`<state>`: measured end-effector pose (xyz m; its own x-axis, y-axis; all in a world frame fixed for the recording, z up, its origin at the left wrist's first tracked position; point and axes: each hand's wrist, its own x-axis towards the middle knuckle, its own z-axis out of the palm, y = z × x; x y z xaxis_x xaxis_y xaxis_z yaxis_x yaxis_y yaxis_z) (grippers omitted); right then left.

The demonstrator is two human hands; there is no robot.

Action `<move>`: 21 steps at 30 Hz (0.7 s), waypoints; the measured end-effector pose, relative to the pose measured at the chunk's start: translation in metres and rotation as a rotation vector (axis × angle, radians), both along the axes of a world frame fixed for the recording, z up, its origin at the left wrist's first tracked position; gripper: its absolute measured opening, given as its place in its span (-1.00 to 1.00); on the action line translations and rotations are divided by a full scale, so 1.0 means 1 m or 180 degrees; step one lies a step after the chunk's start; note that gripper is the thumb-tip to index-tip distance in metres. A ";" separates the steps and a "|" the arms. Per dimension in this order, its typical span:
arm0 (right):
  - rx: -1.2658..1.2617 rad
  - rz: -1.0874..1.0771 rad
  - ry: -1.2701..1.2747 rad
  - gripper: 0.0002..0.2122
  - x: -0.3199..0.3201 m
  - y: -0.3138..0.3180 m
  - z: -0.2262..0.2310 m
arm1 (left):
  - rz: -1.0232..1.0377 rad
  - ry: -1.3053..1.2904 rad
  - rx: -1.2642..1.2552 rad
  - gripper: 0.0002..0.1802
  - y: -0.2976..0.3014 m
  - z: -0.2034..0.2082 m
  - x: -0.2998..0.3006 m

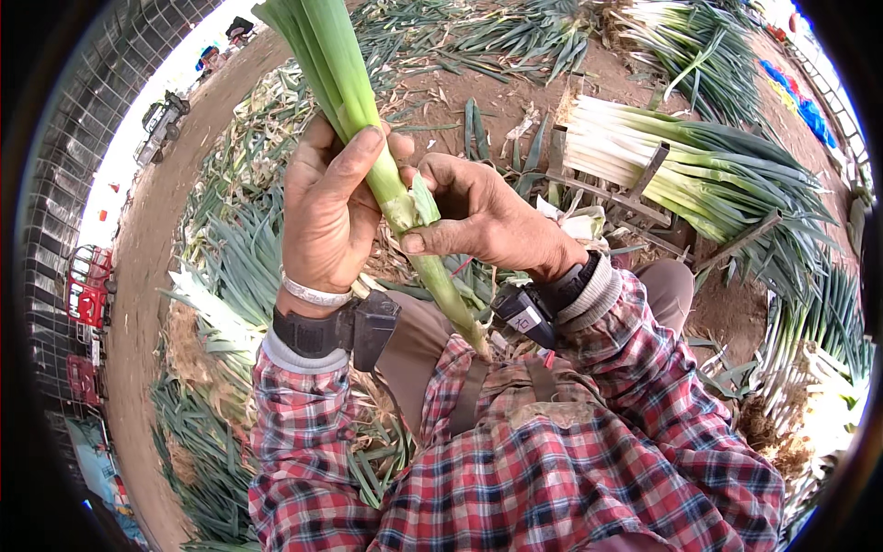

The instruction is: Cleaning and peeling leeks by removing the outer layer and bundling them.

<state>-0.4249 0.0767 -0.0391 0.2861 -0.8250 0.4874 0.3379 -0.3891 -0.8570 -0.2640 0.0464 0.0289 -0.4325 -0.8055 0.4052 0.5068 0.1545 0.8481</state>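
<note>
A thick large green onion (444,287) slants in front of my chest, its green leaves up at the top left and its root end down by my lap. My left hand (322,212) is wrapped round the stalk below the leaves, thumb lying along it. Just lower, my right hand (501,221) pinches a torn flap of outer leaf (423,201) between thumb and curled fingers, against the stalk. The flap is still joined to the stalk on one side. Part of my right fingertips is hidden behind it.
A rack (612,195) to the right holds a bundle of peeled green onions (671,166), white ends toward me. Another bundle (699,60) lies behind it. Unpeeled onions (244,262) are heaped at my left, with more (800,340) at the far right. Leaf scraps litter the soil.
</note>
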 end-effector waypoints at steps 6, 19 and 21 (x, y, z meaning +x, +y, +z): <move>-0.0246 -0.0359 -0.0081 -0.76 0.008 -0.003 -0.006 | 0.0714 -0.0246 0.0006 -0.70 0.002 0.001 -0.002; -0.0298 0.0747 0.3323 -0.87 -0.041 0.054 -0.126 | 0.1644 -0.0517 -0.0498 -0.65 -0.041 0.005 0.028; -0.0370 0.0811 0.4158 -0.85 -0.058 0.065 -0.168 | 0.1887 -0.0589 -0.0626 -0.65 -0.055 0.014 0.042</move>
<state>-0.4825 0.1420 -0.2071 0.7324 -0.6518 -0.1968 -0.6259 -0.5306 -0.5716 -0.2221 -0.0089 0.0426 -0.0143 -0.8474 0.5307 0.1361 0.5242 0.8407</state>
